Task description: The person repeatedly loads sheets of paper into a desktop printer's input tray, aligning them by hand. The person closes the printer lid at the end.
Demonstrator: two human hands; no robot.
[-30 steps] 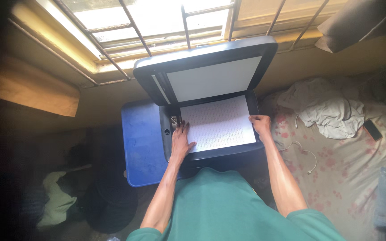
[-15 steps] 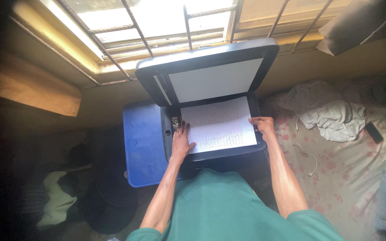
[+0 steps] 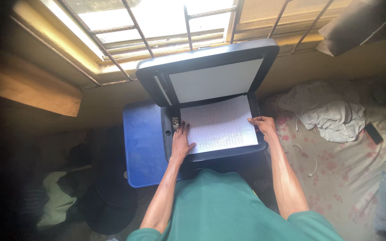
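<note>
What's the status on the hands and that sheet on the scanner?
Left hand flat on sheet's left edge. Right hand at its right edge. Written sheet lies on the scanner bed, lid up. Nothing in the way.

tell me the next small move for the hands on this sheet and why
Probably nudge the paper sheet square on the scanner bed. The left hand rests flat at the sheet's left edge, the right hand touches its right edge, and the lid stands open, so the sheet looks unsettled.

left hand flat, fingers spread; right hand seemingly curled, arms extended
</note>
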